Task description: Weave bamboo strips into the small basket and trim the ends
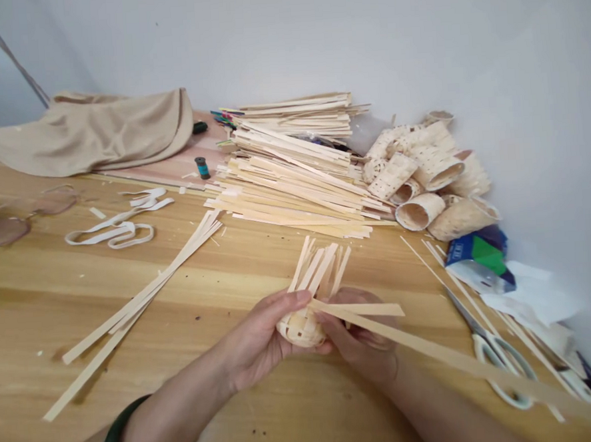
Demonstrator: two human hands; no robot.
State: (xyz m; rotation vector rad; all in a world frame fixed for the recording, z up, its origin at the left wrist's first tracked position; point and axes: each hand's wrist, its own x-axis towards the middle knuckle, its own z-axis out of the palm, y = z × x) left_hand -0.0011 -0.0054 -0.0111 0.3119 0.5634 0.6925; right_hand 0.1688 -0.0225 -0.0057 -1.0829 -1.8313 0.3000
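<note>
Between my two hands is a small, partly woven basket (pixel 302 328) of pale wood strips. Its rounded woven part faces me, and several loose strip ends stand up and away from it. My left hand (pixel 269 329) is closed round its left side, thumb pressed on the weave near the rim. On the right, my right hand (pixel 366 343) grips the basket too, its thumb against the front and its other fingers mostly hidden behind. A long flat strip (pixel 433 346) runs from the basket over my right hand toward the lower right corner.
Loose strips (pixel 154 289) lie at the left, near a white ribbon (pixel 126 230). Strip bundles (pixel 293 174) and woven tubes (pixel 422 166) are piled at the back. Scissors (pixel 498 355) lie at the right beside a blue packet (pixel 478 256). Glasses (pixel 10 228), a thread spool (pixel 202 167) and beige cloth (pixel 104 132) sit back left.
</note>
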